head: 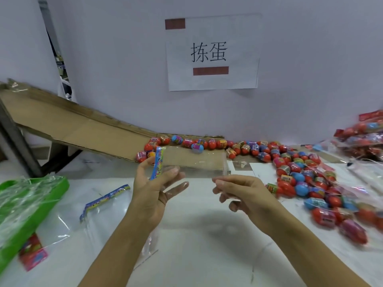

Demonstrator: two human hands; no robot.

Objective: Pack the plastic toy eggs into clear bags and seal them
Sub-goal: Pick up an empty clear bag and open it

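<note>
holding a clear plastic bag with a blue printed header strip above the white worktop, the left hand grips its header; the right hand pinches its far edge; red and blue plastic toy eggs lie piled just right.

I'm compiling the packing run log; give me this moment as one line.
stage: opening bag | left hand: holds clear bag by its printed header | right hand: pinches bag's other end | toy eggs: loose on table, none bagged
</note>
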